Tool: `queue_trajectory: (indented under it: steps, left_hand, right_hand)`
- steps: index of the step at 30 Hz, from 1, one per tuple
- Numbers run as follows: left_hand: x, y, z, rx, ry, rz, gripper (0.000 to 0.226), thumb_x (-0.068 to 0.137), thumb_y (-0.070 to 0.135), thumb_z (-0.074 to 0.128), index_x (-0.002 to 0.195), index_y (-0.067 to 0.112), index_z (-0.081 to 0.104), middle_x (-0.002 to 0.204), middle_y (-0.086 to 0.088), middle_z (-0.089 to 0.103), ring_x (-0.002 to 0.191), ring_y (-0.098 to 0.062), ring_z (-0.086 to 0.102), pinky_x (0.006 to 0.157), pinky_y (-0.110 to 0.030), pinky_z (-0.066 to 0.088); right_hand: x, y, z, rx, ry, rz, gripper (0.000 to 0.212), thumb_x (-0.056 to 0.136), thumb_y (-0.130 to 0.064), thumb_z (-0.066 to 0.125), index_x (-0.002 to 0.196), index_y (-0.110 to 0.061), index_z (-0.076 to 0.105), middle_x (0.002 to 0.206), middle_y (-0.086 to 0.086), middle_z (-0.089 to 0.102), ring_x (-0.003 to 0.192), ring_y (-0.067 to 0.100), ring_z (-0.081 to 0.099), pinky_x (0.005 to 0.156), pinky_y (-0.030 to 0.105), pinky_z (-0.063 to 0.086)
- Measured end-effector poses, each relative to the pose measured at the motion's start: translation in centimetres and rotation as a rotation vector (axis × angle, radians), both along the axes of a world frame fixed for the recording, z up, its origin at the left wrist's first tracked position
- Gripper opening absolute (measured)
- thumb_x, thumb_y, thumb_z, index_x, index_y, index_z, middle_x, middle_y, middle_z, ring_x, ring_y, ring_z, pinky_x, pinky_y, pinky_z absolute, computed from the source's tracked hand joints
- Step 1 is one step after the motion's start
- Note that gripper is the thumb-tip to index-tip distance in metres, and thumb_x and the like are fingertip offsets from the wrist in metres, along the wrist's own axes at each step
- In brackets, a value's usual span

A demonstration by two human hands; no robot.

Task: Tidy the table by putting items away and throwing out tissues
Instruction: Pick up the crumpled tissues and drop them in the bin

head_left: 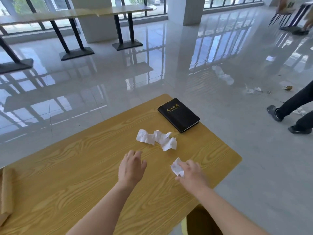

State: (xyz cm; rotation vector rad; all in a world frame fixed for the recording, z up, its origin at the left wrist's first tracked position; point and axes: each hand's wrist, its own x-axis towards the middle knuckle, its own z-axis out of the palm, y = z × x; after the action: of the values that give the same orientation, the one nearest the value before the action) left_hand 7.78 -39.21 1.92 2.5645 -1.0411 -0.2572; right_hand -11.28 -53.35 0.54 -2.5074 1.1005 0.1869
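A black notebook (178, 114) with gold lettering lies near the far right corner of the yellow wooden table (76, 167). Two crumpled white tissues (145, 137) (166, 140) lie side by side in front of it. A third crumpled tissue (177, 167) sits nearer me, with the fingers of my right hand (191, 173) closed around its right side. My left hand (131, 167) hovers palm down over the table, fingers apart, holding nothing, a little short of the two tissues.
A brown paper item (6, 190) lies at the table's left edge. Another person's legs in dark trousers (294, 106) stand on the floor at right, near scattered litter (254, 89). Long tables with black bases (76, 51) stand further back.
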Motion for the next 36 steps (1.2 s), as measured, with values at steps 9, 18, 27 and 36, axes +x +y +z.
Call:
queue_trajectory:
  steps: [9, 18, 27, 36]
  left_hand:
    - [7.4, -9.3, -3.0, -0.011, 0.025, 0.053, 0.043, 0.092, 0.041, 0.057, 0.129, 0.022, 0.050, 0.117, -0.005, 0.056, 0.106, -0.026, 0.052, 0.071, -0.033, 0.043]
    - [9.5, -9.3, -6.4, 0.141, -0.062, -0.037, 0.014, 0.090, 0.030, 0.062, 0.082, 0.020, 0.069, 0.089, 0.002, 0.056, 0.085, -0.022, 0.045, 0.069, -0.037, 0.041]
    - [8.4, -6.8, -6.2, 0.071, -0.031, 0.007, 0.021, 0.090, 0.028, 0.061, 0.072, 0.020, 0.067, 0.082, 0.002, 0.057, 0.078, -0.022, 0.047, 0.064, -0.037, 0.041]
    - [3.6, -3.1, -5.5, 0.086, -0.025, 0.090, 0.016, 0.088, 0.026, 0.061, 0.074, 0.022, 0.067, 0.073, 0.006, 0.049, 0.076, -0.022, 0.046, 0.062, -0.035, 0.037]
  right_hand:
    - [2.6, -1.0, -2.7, -0.020, 0.030, -0.060, 0.065, 0.089, -0.051, 0.062, 0.145, -0.032, 0.034, 0.126, -0.003, 0.047, 0.110, 0.018, 0.044, 0.088, 0.031, 0.046]
    - [2.9, -0.7, -3.4, -0.046, 0.015, -0.058, 0.029, 0.095, -0.026, 0.056, 0.124, -0.024, 0.055, 0.116, -0.002, 0.047, 0.105, 0.019, 0.041, 0.075, 0.026, 0.044]
    - [1.9, -0.2, -3.7, -0.081, -0.085, -0.118, 0.015, 0.094, -0.013, 0.049, 0.096, -0.013, 0.064, 0.102, -0.001, 0.053, 0.096, 0.017, 0.046, 0.068, 0.023, 0.038]
    - [-1.4, -0.5, -2.0, -0.088, -0.204, -0.110, 0.018, 0.094, -0.013, 0.053, 0.076, -0.015, 0.054, 0.079, -0.003, 0.044, 0.079, 0.015, 0.041, 0.054, 0.014, 0.022]
